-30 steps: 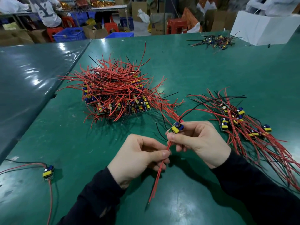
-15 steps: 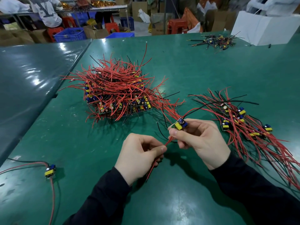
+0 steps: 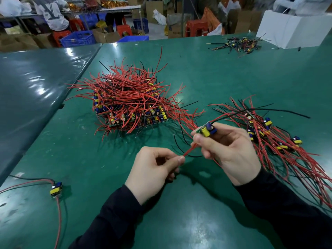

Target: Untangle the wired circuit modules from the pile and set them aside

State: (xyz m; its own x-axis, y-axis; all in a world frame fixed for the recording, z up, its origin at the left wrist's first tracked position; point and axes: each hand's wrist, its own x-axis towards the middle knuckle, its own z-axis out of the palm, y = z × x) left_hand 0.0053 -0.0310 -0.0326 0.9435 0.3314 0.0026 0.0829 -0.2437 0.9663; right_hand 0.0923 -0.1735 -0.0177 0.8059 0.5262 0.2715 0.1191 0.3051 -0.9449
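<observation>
A tangled pile [image 3: 129, 103] of small circuit modules with red and black wires sits in the middle of the green table [image 3: 206, 72]. My right hand [image 3: 228, 150] pinches one module [image 3: 207, 130], yellow and blue, lifted above the table in front of the pile. Its red wires [image 3: 189, 150] run down to my left hand [image 3: 152, 169], which pinches their ends between thumb and forefinger. The module's black wire arcs off to the right. A fanned-out bundle of separated modules [image 3: 269, 135] lies to the right of my right hand.
A single module [image 3: 56, 188] with red and black wires lies at the near left. Another small heap of wired parts [image 3: 239, 44] rests at the far right beside a white box [image 3: 294, 27]. A darker table [image 3: 32, 90] adjoins on the left. Stools, crates and a seated person are beyond.
The long red wires that hung below my left hand have slid up through it, so only their ends are pinched now. My right hand has lifted the module slightly up and right.
</observation>
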